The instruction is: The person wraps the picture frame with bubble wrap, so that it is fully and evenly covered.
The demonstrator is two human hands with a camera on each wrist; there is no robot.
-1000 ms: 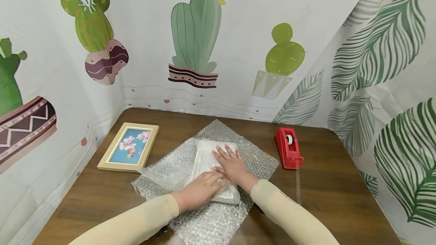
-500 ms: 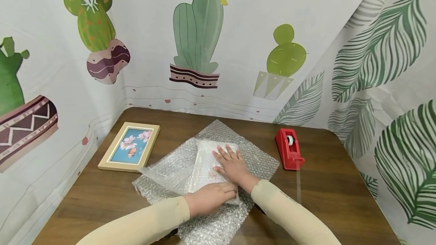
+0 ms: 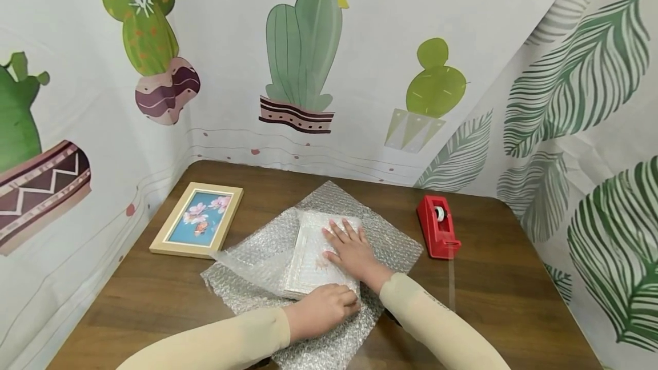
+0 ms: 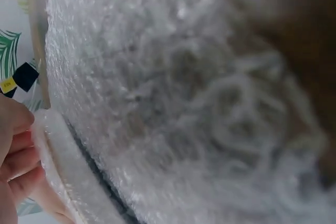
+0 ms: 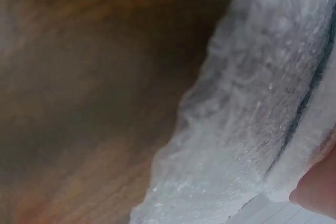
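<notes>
A light picture frame point(image 3: 308, 270), partly covered by a clear bubble-wrap layer, lies on a larger sheet of bubble wrap point(image 3: 380, 233). Spread across its upper right face is my right hand point(image 3: 352, 253), fingers straight, pressing the wrap down. At the frame's near right corner, my left hand point(image 3: 324, 308) has curled fingers holding the wrap against the edge; its thumb is hidden. The left wrist view shows those fingers point(image 4: 23, 163) at the end of the wrapped edge. In the right wrist view, a fingertip point(image 5: 315, 187) touches the wrapped side.
A wooden-edged picture frame point(image 3: 169, 241) with a flower picture lies on the left of the brown table point(image 3: 493, 278). To the right stands a red tape dispenser point(image 3: 432, 236), a strip of clear tape trailing from it. Patterned cloth point(image 3: 226, 56) hangs behind.
My left hand has slid from the middle of the wrapped frame toward its near right corner, its fingers curling there. The right hand has stayed on the frame's face.
</notes>
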